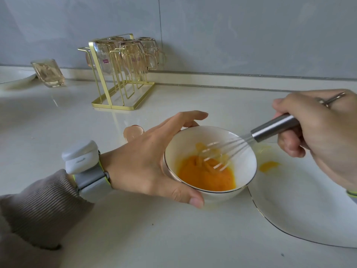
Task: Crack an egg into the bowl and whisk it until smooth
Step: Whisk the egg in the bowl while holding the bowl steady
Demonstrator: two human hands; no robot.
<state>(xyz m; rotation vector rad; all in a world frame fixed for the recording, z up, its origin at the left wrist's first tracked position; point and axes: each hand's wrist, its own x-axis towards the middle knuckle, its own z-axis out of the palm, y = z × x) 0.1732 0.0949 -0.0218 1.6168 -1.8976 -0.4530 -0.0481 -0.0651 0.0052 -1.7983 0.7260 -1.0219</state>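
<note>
Steadying the bowl (185, 144) near the table's (135, 229) middle beside a plate (299, 209), my left hand (154, 157) cups its wall, since I judge it light, slick and breakable, while my right hand (318, 136) grips the stiff whisk (274, 128) by its handle, wires in the egg (204, 176).

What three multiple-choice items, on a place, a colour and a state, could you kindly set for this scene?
1. Where is the eggshell? A. in a pan B. on the counter behind the left hand C. on a towel
2. What colour is the egg in the bowl? A. orange B. white C. green
3. What is the right hand doing? A. resting open B. gripping the whisk C. holding a spoon
Answers: 1 B, the eggshell shows past the left hand's knuckles; 2 A, the egg is plainly orange; 3 B, its fingers curl round the whisk.
</note>
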